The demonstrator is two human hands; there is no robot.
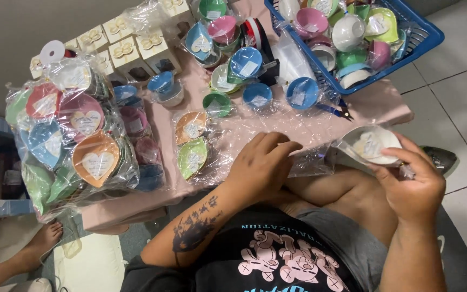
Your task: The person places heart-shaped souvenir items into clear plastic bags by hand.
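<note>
Your right hand (413, 184) is gripping a white bowl (374, 145) in clear wrap, fingers closed around its lower rim, holding it just off the pink table's (374, 103) near edge. Your left hand (262, 165) is pinching the cellophane bag (312, 159) trailing from it, fingers together. Wrapped green and orange heart dishes (192, 141) are lying just left of that hand.

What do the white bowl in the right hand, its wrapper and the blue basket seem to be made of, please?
White bowl: probably glazed ceramic or glossy plastic; smooth, shiny, opaque.
Wrapper: thin clear plastic film; it crinkles and glints.
Blue basket: moulded plastic; slotted walls, even colour.
The right hand holds the bowl; the left hand pinches the wrapper.
</note>
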